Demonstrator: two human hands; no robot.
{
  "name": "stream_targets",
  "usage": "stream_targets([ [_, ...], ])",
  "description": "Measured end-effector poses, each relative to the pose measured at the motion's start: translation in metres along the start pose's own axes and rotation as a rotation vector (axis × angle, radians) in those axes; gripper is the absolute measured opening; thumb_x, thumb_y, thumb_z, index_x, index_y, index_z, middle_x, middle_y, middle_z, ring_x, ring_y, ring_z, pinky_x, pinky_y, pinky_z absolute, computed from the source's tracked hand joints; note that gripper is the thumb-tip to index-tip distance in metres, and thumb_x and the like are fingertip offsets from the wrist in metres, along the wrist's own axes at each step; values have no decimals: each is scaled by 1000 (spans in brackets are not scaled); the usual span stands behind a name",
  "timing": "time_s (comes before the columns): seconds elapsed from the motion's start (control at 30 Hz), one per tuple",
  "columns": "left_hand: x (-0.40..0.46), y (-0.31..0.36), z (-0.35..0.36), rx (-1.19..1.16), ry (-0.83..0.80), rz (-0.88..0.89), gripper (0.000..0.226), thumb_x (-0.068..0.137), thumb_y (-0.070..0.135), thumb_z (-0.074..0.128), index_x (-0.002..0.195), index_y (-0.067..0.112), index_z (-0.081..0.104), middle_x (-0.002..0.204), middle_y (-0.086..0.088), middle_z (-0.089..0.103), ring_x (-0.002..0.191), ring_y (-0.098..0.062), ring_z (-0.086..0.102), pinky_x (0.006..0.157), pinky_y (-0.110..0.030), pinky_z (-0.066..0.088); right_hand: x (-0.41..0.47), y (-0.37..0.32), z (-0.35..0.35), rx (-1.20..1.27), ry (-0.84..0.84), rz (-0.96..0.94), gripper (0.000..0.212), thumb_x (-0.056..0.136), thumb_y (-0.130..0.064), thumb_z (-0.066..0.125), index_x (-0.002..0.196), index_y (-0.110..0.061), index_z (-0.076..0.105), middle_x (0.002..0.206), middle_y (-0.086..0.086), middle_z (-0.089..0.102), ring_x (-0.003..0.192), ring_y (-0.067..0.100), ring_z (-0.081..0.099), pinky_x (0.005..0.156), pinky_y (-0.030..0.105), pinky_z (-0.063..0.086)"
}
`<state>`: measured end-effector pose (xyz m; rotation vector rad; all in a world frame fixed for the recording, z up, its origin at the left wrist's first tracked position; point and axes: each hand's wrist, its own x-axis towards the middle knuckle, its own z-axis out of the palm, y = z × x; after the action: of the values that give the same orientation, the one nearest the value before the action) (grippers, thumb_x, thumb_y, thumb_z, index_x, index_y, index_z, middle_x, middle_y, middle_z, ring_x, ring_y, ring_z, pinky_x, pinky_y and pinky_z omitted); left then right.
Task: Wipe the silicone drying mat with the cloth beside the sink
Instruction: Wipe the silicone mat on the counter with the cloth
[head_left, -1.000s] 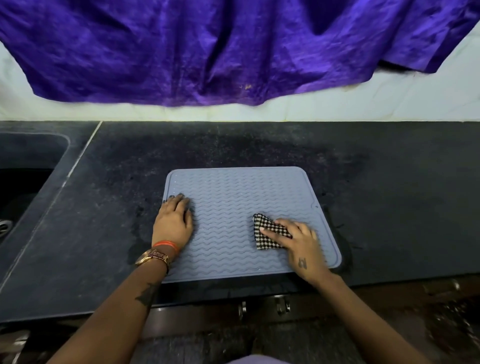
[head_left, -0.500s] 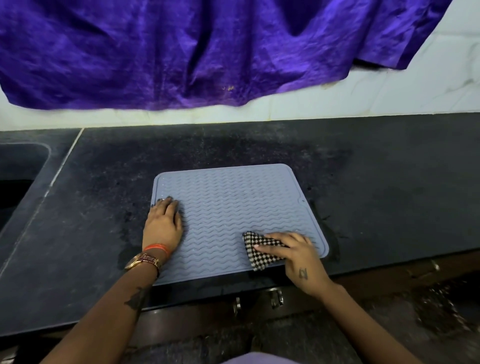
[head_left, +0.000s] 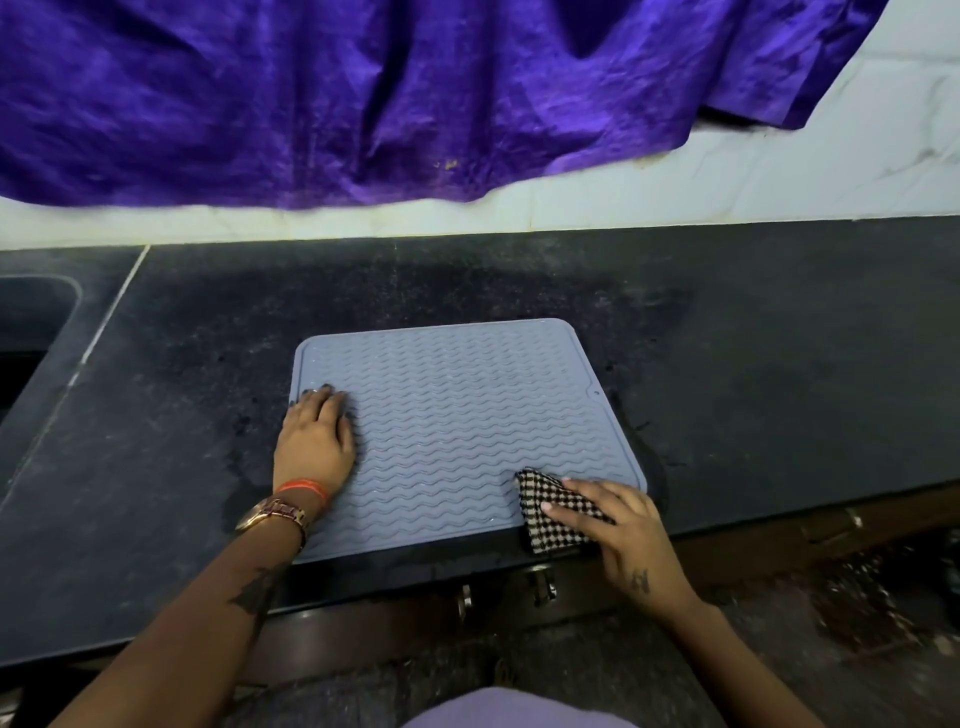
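Observation:
A pale blue silicone drying mat (head_left: 457, 410) with wavy ridges lies flat on the black stone counter (head_left: 779, 364). My left hand (head_left: 317, 441) presses flat on the mat's left edge, fingers straight. A small black-and-white checked cloth (head_left: 545, 506) sits folded at the mat's near right corner, partly over the counter's front edge. My right hand (head_left: 618, 525) presses down on the cloth with straight fingers and covers its right part.
A dark sink (head_left: 31, 332) is set into the counter at the far left. Purple fabric (head_left: 415, 88) hangs over the white wall behind. Below the counter's front edge are cabinet handles (head_left: 540, 582) and a dark floor.
My right hand has slid the cloth from the middle right of the mat toward me, to the near right corner. My left hand has stayed pressed on the left edge.

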<state>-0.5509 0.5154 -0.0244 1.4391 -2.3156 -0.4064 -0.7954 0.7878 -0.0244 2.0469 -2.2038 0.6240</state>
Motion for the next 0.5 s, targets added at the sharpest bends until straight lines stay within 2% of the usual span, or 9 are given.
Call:
stream_targets([
  [0.13, 0, 1, -1, -4, 1, 2, 52, 84, 26, 34, 123, 0, 55, 134, -23, 50, 126, -41, 43, 111, -49, 30, 15, 14, -10, -5, 59, 8, 71, 59, 11, 53, 112, -34, 66, 121, -4, 63, 101, 26, 61, 83, 43, 44],
  [0.27, 0, 1, -1, -6, -7, -12, 53, 84, 27, 34, 125, 1, 55, 135, -22, 50, 128, -39, 41, 113, -47, 27, 13, 20, -9, -2, 31, 105, 74, 62, 20, 59, 118, -29, 64, 125, 1, 61, 105, 31, 58, 87, 47, 41],
  [0.33, -1, 1, -2, -11, -5, -18, 53, 84, 28, 34, 125, 2, 55, 136, -21, 49, 129, -38, 41, 113, -46, 26, 13, 24, -5, 14, 13, 91, 77, 61, 21, 59, 118, -30, 64, 124, 1, 61, 104, 30, 58, 86, 47, 41],
  [0.5, -1, 2, -3, -23, 8, -9, 51, 84, 27, 35, 124, 3, 55, 135, -19, 50, 129, -37, 42, 113, -46, 27, 28, 44, -4, 59, 106, 90, 66, 63, 9, 47, 113, -30, 66, 120, -4, 62, 104, 21, 54, 87, 45, 43],
])
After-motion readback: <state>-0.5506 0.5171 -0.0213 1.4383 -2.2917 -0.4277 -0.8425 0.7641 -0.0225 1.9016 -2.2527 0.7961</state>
